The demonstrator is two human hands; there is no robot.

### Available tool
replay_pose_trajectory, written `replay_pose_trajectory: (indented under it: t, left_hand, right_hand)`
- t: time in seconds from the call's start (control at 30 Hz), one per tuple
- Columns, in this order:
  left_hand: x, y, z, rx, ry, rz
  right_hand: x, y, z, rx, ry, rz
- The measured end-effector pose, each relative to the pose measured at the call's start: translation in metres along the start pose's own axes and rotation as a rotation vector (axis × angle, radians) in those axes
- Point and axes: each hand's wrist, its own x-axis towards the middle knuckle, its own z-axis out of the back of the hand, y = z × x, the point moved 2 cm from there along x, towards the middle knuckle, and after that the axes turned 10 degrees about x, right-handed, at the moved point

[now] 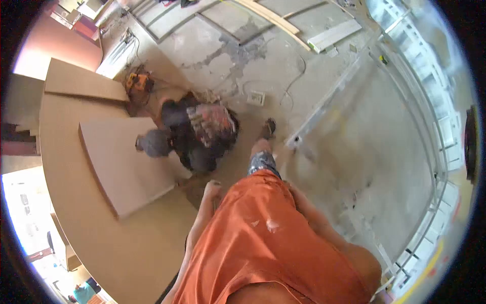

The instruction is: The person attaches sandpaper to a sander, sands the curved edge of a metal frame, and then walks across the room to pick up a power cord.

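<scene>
My left hand hangs low beside my orange shirt, close to the edge of a large brown board. The hand is small and blurred, so its fingers do not read clearly and I make out nothing in it. On the other side, my right arm reaches down along the shirt, and its hand is hidden from view. A smaller pale panel lies on the brown board. Beside the panel a person in dark clothes and a grey cap bends low.
An orange-and-black tool sits on the floor behind the person. Wooden strips and a white plank lie farther off. Metal profiles run across the right side. My foot is on the dusty floor.
</scene>
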Motion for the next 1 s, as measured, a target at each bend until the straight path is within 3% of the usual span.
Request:
replay_pose_trajectory:
  t: [0.07,0.1,0.13,0.17,0.23,0.3,0.33,0.37,0.4,0.43,0.6,0.7,0.77,0.87,0.9,1.0]
  left_hand:
    - [0.054,-0.006,0.001,-0.229,0.124,0.099]
    - [0.069,-0.035,0.018,-0.166,0.15,0.116]
    - [0.117,-0.024,-0.001,-0.218,0.214,0.024]
    - [0.131,-0.069,0.019,-0.015,0.241,0.028]
    - [0.185,-0.112,0.024,0.044,0.151,-0.079]
    - [0.205,-0.168,0.047,0.069,0.207,0.001]
    - [0.254,-0.221,0.071,0.072,0.206,0.043]
    - [0.284,-0.259,0.088,0.058,0.193,0.036]
    - [0.3,-0.29,0.099,0.048,0.012,-0.045]
    - [0.32,-0.325,0.114,0.032,-0.183,-0.125]
    - [0.422,-0.46,0.206,-0.128,-0.383,-0.248]
    - [0.494,-0.504,0.235,-0.269,-0.443,-0.21]
    - [0.54,-0.525,0.25,-0.337,-0.497,-0.181]
    - [0.631,-0.559,0.258,-0.41,-0.514,-0.082]
    - [0.675,-0.56,0.241,-0.394,-0.518,-0.079]
    - [0.721,-0.587,0.296,-0.594,-0.514,-0.025]
  right_hand:
    - [0.047,0.047,0.002,-0.01,-0.003,-0.022]
    - [0.072,0.073,0.008,-0.016,-0.006,-0.031]
    - [0.093,0.099,0.014,-0.026,-0.013,-0.051]
    - [0.119,0.127,0.026,-0.048,-0.024,-0.067]
    - [0.163,0.186,0.052,-0.113,-0.064,-0.12]
    - [0.192,0.247,0.08,-0.144,-0.141,-0.2]
    - [0.226,0.289,0.097,-0.151,-0.145,-0.162]
    - [0.253,0.317,0.118,-0.158,-0.162,0.006]
    - [0.266,0.341,0.136,-0.174,-0.173,0.159]
    - [0.276,0.377,0.146,-0.208,-0.168,0.171]
    - [0.365,0.528,0.17,-0.163,-0.302,0.11]
    - [0.439,0.552,0.195,-0.371,-0.284,0.051]
    - [0.432,0.593,0.168,-0.312,-0.203,0.143]
    - [0.514,0.557,0.221,-0.745,0.212,0.666]
    - [0.455,0.622,0.162,-0.182,-0.109,-0.022]
    - [0.484,0.682,0.131,-0.37,0.029,-0.079]
